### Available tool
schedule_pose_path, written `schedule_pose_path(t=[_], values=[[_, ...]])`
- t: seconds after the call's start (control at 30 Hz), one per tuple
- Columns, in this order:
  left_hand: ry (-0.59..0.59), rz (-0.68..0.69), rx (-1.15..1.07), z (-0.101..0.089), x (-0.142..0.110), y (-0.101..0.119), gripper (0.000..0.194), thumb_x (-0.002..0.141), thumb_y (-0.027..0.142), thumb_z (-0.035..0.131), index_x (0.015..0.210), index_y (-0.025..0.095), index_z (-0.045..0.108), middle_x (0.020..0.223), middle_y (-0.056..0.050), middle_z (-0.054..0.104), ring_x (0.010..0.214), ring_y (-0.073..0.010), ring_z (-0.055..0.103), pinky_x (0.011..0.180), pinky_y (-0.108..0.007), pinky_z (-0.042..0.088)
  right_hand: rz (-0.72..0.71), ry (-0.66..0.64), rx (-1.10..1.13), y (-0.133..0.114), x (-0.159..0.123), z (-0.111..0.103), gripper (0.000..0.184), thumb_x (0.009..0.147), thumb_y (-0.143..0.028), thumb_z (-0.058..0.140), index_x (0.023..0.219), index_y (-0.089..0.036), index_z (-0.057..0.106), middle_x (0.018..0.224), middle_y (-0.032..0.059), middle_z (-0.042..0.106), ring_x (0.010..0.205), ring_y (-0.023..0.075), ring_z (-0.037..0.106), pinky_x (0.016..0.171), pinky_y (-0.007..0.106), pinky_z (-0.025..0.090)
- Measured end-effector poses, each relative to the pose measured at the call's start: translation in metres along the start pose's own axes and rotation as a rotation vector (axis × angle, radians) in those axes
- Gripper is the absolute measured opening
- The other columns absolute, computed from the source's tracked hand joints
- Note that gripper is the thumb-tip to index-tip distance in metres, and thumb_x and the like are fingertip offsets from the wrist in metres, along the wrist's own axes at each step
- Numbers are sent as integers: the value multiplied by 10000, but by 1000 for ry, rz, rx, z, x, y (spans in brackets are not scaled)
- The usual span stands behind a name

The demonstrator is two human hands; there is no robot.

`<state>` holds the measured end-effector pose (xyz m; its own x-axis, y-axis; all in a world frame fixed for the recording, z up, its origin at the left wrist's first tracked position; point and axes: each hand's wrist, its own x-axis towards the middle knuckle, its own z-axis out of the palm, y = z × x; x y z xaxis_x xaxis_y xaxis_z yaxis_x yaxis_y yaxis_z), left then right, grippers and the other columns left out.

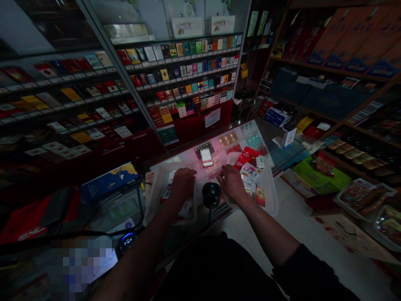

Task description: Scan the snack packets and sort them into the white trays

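Observation:
My left hand (184, 182) is over the inner side of a white plastic bin (153, 205), its fingers curled. What they hold, if anything, is too dark to make out. My right hand (232, 180) is bent at the near-left rim of a second white bin (273, 196), fingers drawn together; their contents are hidden. Between my hands a black barcode scanner (211, 195) stands on a thin stalk. Beyond it, a lit, phone-like screen (206, 159) lies in a pinkish glow. A red packet (248, 156) and several small packages lie in the right bin.
Glass counter (263, 142) runs under the bins. A blue box (109, 180) and a red bag (37, 215) sit at left, with dark cables nearby. Cigarette shelves (184, 58) line the back wall. Packaged goods, among them a green box (316, 177), stand at right.

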<state>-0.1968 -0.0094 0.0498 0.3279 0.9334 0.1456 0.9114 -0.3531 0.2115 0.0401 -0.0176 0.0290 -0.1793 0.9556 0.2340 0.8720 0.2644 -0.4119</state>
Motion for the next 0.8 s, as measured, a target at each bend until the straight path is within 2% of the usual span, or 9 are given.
schedule_pose_path(t=[0.17,0.33,0.5,0.63,0.8], values=[[-32,-75,94,-12,-20,-42,282,978,253,459,897,211,725,939,-101,722,956,-255,647,952,-393,466,-30,17,25,-37,10,14,150,935,-261,645,866,-179,750,1216,153,713,1232,300,578,1103,432,434],[-53,-171,95,-14,-37,-76,315,987,304,446,884,209,728,945,-100,725,949,-246,657,890,-367,477,-61,-29,58,-72,14,29,135,940,-263,640,913,-181,744,1263,149,686,1222,283,584,1093,409,437],[-96,-234,142,-2,-47,-108,393,1016,370,397,890,193,724,984,-118,711,964,-258,672,854,-367,494,-66,-99,88,-110,12,46,129,957,-233,593,984,-186,710,1175,132,700,1130,252,627,1014,351,465],[-215,-266,162,11,-53,-128,385,1023,269,337,974,168,706,1046,-141,707,987,-253,690,827,-345,507,-36,-223,82,-138,10,67,135,960,-256,581,1017,-179,677,1076,117,702,1014,237,657,891,314,491],[-281,-284,145,27,-61,-141,309,985,182,388,1114,146,666,1110,-148,707,1002,-235,702,826,-313,518,63,-347,44,-155,8,102,174,929,-267,609,1055,-173,684,1129,140,712,1023,241,686,828,301,513]])
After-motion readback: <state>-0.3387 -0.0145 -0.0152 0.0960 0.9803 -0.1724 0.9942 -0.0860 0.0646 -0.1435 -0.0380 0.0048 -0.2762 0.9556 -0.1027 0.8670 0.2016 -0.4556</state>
